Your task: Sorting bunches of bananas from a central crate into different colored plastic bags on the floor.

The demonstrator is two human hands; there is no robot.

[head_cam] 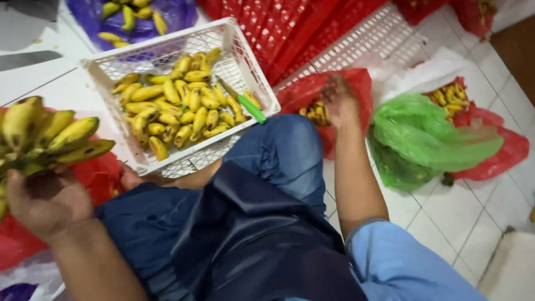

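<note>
Gripped a banana bunch [47, 136] in left hand [44, 200], fingers closed; right hand [339, 103] (blurred, grasp unclear) reached into red bag [312, 89].

Bright, even overhead light fills the scene with soft shadows and mild glare on the white floor tiles [446, 217], while the reaching right hand [339, 100] blurs.
</note>
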